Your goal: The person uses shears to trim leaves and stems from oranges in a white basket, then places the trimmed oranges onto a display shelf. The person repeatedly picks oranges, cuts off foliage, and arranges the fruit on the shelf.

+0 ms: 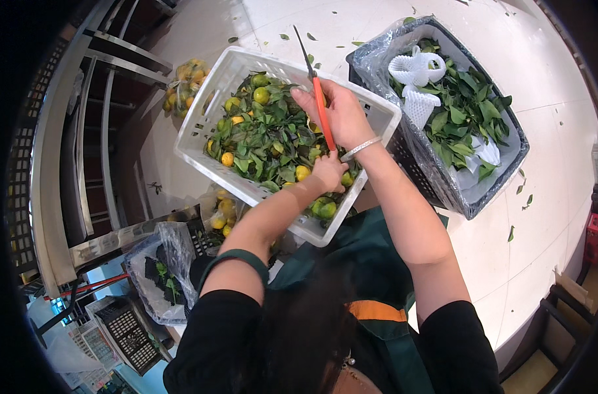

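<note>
Before me, tilted in view, stands a white plastic crate (208, 170) filled with leafy green and yellow-orange citrus fruits (302, 172). My right hand (342, 111) is over the crate's right part, with orange-handled scissors (322, 111) in its grip, the dark blades pointing up and away. Whether the blades are parted I cannot tell. Below it my left hand (330, 172) reaches down among leaves and fruit at the near right side, fingers bent beside a yellow fruit. What its fingertips touch is hidden.
At the right, a dark plastic-lined crate (518, 147) contains cut leaves (459, 115) and white foam netting (417, 71). Bagged citrus (188, 81) lies left of the white crate, with another bag nearer me. A metal rack (57, 162) stands at the left. Loose leaves dot the floor.
</note>
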`<state>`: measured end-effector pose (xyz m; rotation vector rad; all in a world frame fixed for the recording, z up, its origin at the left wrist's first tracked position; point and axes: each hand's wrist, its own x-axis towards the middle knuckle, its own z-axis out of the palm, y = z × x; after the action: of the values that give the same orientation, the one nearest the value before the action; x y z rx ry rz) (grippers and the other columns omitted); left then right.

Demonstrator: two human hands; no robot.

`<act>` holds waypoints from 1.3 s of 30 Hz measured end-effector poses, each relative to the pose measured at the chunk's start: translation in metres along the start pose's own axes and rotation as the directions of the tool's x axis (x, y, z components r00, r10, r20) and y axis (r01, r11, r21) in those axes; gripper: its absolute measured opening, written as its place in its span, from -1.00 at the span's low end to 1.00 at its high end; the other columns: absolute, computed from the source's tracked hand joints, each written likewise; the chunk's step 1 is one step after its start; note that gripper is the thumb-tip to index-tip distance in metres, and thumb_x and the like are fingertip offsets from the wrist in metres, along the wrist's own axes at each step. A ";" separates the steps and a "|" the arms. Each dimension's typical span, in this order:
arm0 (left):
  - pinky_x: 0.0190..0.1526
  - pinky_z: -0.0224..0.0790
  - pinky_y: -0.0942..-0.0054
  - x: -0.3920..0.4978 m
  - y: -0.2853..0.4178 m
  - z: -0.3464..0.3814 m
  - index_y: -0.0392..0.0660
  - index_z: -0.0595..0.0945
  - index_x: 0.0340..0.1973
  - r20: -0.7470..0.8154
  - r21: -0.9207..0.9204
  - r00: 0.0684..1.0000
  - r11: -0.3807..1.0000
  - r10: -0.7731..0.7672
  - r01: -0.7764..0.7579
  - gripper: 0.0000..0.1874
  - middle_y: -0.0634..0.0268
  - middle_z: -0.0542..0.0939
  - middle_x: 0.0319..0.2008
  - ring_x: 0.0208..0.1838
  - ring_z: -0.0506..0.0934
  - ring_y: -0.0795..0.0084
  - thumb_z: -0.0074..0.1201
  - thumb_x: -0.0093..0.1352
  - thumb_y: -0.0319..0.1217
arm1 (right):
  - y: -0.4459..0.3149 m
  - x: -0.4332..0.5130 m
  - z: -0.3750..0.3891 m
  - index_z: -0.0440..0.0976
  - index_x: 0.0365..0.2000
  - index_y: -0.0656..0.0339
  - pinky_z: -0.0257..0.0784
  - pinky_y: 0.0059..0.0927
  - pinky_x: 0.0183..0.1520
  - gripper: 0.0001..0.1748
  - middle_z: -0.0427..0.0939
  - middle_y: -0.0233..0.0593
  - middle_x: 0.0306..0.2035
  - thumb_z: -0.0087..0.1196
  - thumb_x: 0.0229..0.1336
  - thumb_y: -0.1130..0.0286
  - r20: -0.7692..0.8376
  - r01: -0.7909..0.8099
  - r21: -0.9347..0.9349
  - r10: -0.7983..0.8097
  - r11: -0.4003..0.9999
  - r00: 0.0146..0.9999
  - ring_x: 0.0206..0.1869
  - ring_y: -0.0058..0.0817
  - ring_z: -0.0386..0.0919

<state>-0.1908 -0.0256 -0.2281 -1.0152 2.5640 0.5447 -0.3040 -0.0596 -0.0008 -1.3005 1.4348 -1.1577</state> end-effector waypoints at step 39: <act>-0.02 0.26 0.41 -0.130 -0.008 -0.170 -0.09 0.50 -0.14 -0.208 -0.775 0.340 -0.057 -0.917 -0.629 -0.70 0.28 0.44 -0.16 -0.16 0.43 0.48 0.18 0.32 -0.24 | 0.009 -0.033 0.060 0.35 -0.32 0.32 0.43 -0.13 -0.26 -0.67 0.38 -0.01 -0.28 0.17 -0.14 0.42 0.084 0.375 -0.605 -0.412 0.702 0.907 -0.18 -0.07 0.43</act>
<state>-0.1219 -0.0343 -0.0251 -3.1088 1.5741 2.9072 -0.2442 -0.0319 -0.0215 -2.1346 1.7033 -1.0249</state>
